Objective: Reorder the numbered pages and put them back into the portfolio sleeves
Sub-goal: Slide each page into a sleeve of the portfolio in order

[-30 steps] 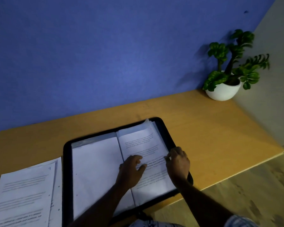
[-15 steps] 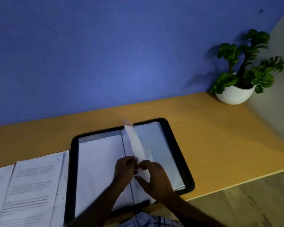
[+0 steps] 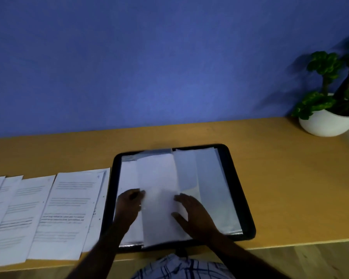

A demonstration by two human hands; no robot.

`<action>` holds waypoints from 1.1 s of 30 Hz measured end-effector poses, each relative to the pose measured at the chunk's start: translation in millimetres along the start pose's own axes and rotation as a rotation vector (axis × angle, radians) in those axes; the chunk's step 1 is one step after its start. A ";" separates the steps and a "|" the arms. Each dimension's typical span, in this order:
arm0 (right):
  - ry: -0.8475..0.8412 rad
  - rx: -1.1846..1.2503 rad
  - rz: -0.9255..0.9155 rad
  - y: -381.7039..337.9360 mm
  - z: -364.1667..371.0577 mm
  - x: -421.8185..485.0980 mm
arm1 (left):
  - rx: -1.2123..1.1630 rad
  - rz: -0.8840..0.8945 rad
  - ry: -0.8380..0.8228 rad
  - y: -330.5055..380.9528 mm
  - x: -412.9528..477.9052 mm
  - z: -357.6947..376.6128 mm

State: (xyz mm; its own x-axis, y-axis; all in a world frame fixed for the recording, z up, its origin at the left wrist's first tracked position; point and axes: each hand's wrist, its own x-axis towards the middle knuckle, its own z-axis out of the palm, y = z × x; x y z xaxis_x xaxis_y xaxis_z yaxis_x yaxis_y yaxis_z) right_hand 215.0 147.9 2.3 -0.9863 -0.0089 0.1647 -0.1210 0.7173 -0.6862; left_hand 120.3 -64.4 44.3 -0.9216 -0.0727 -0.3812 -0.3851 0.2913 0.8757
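Note:
A black zip portfolio (image 3: 242, 200) lies open on the wooden desk, its clear sleeves showing. One sleeve with a white page (image 3: 159, 190) is mid-turn over the middle of the portfolio, heading left. My left hand (image 3: 128, 206) holds that sleeve's left edge with its fingers at the edge. My right hand (image 3: 193, 215) rests on the sleeve's right side with spread fingers. The right-hand sleeve (image 3: 214, 190) looks clear and grey. Several loose printed pages (image 3: 69, 210) lie fanned out on the desk left of the portfolio; the nearest one bears a handwritten number at its top corner.
A green plant in a white bowl pot (image 3: 328, 123) stands at the desk's back right corner. A blue wall (image 3: 149, 67) runs behind the desk (image 3: 290, 178). The desk's front edge is close below the portfolio.
The sleeve that stood on edge half a second ago has swung over to the left. My left hand moved left to its edge and my right hand now lies flat on it.

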 end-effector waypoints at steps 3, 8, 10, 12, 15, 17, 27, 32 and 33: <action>-0.322 -0.248 0.156 20.4 -0.5 -1.8 | 0.125 0.036 0.049 -9.5 9.1 -20.8; -0.312 -0.442 0.428 30.8 -10.0 -5.7 | 0.258 0.052 0.153 -23.5 25.0 -45.7; -0.250 -0.488 0.545 35.4 -14.0 -7.5 | 0.265 0.040 0.165 -28.1 34.2 -57.0; -0.189 -0.521 0.641 40.7 -18.2 -10.7 | 0.268 0.011 0.160 -33.8 44.9 -66.2; -0.087 -0.547 0.736 46.7 -23.8 -14.2 | 0.289 -0.002 0.116 -40.8 61.6 -74.4; -0.034 -0.528 0.814 48.3 -28.8 -13.6 | 0.343 0.027 0.076 -44.5 70.1 -76.3; 0.454 -0.431 0.601 -4.4 -1.1 6.9 | 0.433 0.107 -0.114 -54.2 97.6 -111.8; 0.176 -0.300 0.412 -46.2 67.9 13.3 | 0.472 0.183 -0.134 -66.3 108.0 -144.8; 0.122 -0.288 0.375 -53.6 80.6 15.4 | 0.466 0.200 -0.136 -67.2 107.8 -151.6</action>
State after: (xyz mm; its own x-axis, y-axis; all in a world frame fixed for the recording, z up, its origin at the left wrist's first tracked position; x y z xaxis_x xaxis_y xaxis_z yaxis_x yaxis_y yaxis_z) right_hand 197.2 53.2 -15.5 -0.9334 0.3568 0.0374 0.2934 0.8193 -0.4926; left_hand 39.7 -236.5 -10.6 -0.9486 0.1434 -0.2823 -0.1116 0.6828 0.7220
